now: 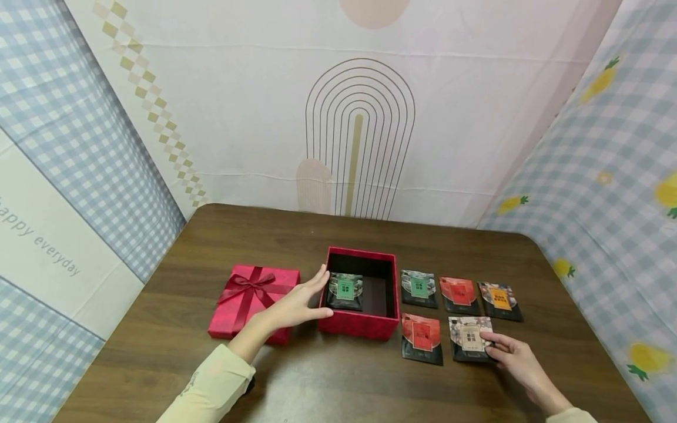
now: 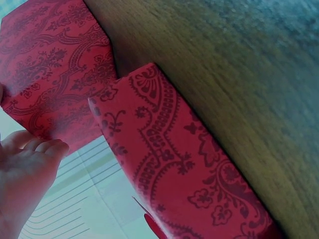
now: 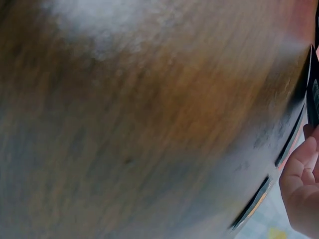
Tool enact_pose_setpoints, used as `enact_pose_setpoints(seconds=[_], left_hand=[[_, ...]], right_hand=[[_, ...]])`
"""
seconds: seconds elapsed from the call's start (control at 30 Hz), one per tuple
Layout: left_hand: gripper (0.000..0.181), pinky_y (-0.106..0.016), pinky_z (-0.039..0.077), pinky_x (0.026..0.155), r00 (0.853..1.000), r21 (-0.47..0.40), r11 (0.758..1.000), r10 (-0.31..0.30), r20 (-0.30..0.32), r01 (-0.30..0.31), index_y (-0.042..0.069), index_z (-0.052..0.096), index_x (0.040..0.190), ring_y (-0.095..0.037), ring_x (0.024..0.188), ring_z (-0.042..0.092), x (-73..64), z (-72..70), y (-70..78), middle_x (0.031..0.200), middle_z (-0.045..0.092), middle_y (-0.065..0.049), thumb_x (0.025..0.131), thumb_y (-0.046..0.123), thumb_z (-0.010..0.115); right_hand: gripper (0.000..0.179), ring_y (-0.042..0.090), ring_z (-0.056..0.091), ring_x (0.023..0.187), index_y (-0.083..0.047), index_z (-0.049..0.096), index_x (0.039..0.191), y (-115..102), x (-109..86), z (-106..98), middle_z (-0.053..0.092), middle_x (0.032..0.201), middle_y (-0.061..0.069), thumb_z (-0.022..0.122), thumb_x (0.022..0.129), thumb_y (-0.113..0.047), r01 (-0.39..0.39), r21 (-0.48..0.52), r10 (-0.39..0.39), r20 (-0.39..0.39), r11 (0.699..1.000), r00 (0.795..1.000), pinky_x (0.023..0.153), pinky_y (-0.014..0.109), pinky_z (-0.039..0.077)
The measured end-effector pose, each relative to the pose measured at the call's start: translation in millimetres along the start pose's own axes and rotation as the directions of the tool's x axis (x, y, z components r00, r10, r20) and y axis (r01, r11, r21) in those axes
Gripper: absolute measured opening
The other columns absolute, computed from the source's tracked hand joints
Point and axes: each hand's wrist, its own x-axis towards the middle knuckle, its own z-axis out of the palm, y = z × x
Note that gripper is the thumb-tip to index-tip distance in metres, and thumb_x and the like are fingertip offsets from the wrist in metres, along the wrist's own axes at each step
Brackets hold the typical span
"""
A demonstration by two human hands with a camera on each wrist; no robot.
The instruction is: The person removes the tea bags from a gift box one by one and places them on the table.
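Note:
In the head view a red patterned gift box (image 1: 359, 326) stands without its lid at the middle of the table, and one black packet with a green label (image 1: 346, 291) lies inside at its left. My left hand (image 1: 296, 302) rests with straight fingers at the box's left rim; in the left wrist view the fingers (image 2: 45, 149) show beside the red wall (image 2: 55, 74). My right hand (image 1: 513, 355) pinches the right edge of a black packet with a cream label (image 1: 469, 341), thumb and forefinger on it. In the right wrist view that hand (image 3: 301, 184) shows at the right edge.
The red lid (image 1: 254, 296) with a ribbon bow lies left of the box. Right of the box lie a green-label packet (image 1: 419, 288), a red-label packet (image 1: 460, 294), an orange-label packet (image 1: 499, 301) and, nearer me, another red-label packet (image 1: 421, 339). Cloth hangs behind the table (image 1: 338, 382).

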Motion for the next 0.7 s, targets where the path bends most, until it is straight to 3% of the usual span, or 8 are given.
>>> enact_pose_setpoints(seconds=[0.2,0.47,0.7], left_hand=[[0.082,-0.044,0.025,0.107,1.0,-0.001,1.0,-0.001,0.002,0.001,0.0,0.017,0.144,-0.03,0.136,0.018,0.4,-0.3,0.2,0.152,0.004,-0.013,0.085,0.034,0.063],[0.082,-0.044,0.025,0.107,1.0,-0.003,1.0,-0.002,0.005,0.002,0.0,0.017,0.144,-0.03,0.136,0.018,0.4,-0.1,0.0,0.153,0.004,-0.013,0.086,0.034,0.062],[0.083,-0.044,0.025,0.106,1.0,0.0,1.0,-0.003,-0.001,0.003,0.001,0.017,0.144,-0.029,0.136,0.018,0.0,0.5,-0.5,0.153,0.004,-0.012,0.085,0.036,0.063]], right_hand=[[0.047,-0.001,0.051,0.087,0.01,0.043,0.129,-0.3,1.7,2.2,0.04,0.131,0.033,0.056,0.089,-0.011,0.009,-0.022,-0.008,0.041,1.0,0.999,0.07,0.029,0.049],[0.046,0.032,0.047,0.111,0.01,0.044,0.127,1.2,2.8,4.2,0.037,0.131,0.037,0.057,0.086,-0.006,0.039,-0.044,-0.035,0.072,0.998,0.997,0.074,0.034,0.049],[0.045,0.031,0.05,0.107,0.009,0.044,0.127,2.2,2.7,5.1,0.038,0.129,0.037,0.056,0.086,-0.004,0.027,-0.053,-0.024,0.062,0.998,0.998,0.075,0.037,0.05]])
